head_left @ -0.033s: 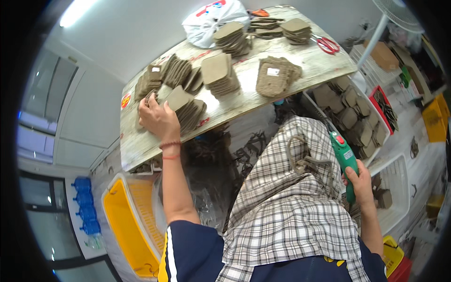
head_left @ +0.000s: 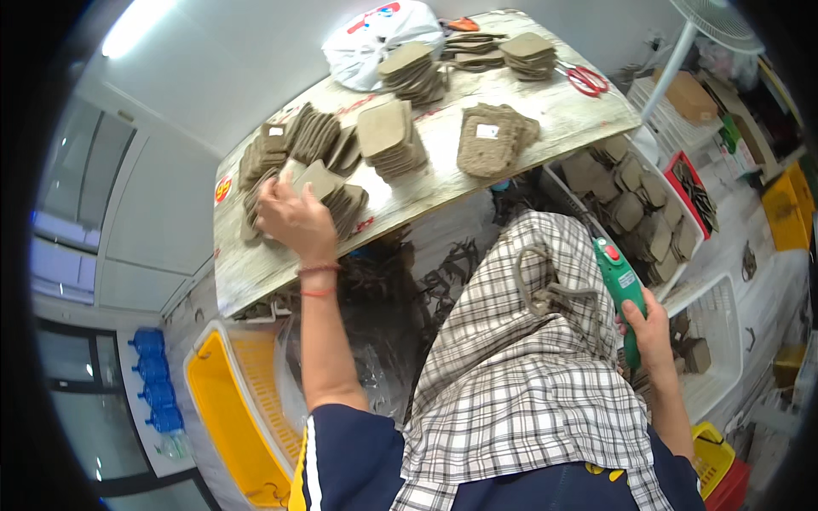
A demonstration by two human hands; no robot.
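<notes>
My left hand (head_left: 296,218) hovers at the table's left end over stacks of brown felt-like pads (head_left: 322,181). Its thumb stands apart from the fingers, which are slightly blurred, and I see nothing held between them. Just behind that hand lies a stack with a small white label (head_left: 274,132). My right hand (head_left: 649,334) hangs low beside my lap, wrapped round a green handheld power tool (head_left: 620,277) with a red button. The tool points away from me, and its working tip is hard to make out.
More pad stacks (head_left: 388,132) stand across the pale table (head_left: 434,192), with red-handled scissors (head_left: 588,81) and a white plastic bag (head_left: 379,38) towards the back. A bin of pads (head_left: 630,192) sits at right. A yellow basket (head_left: 223,409) stands low at left.
My left hand has drawn slightly right and down, off the edge of the left pad stack. The view has shifted a little. My right hand keeps its hold on the power tool.
</notes>
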